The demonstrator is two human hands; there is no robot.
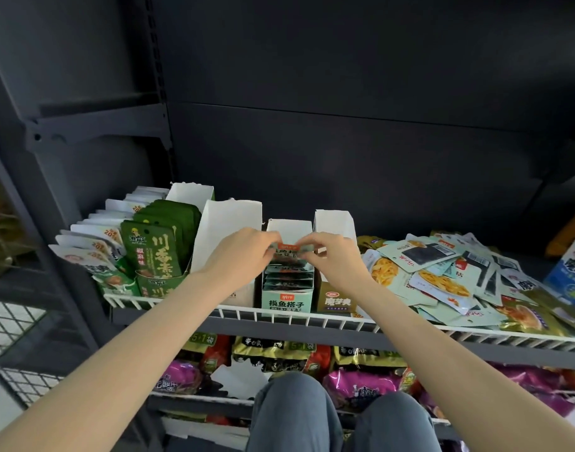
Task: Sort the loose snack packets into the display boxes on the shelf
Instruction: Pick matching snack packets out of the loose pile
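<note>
Above the mint box (287, 300), which stands behind the rail (312, 316) between a white box (226, 223) and a gold box (335, 300), the left hand (243, 252) and right hand (332, 256) pinch one packet (287, 250) by its top corners, fingertips clamped on it. Packets already standing in that box look tightly packed – pushed down at a slant, this one could, I judge, crumple or ride up and topple forward over the rail. Right of the mint box lies the loose pile (442, 278) – a careless right elbow might sweep some off.
</note>
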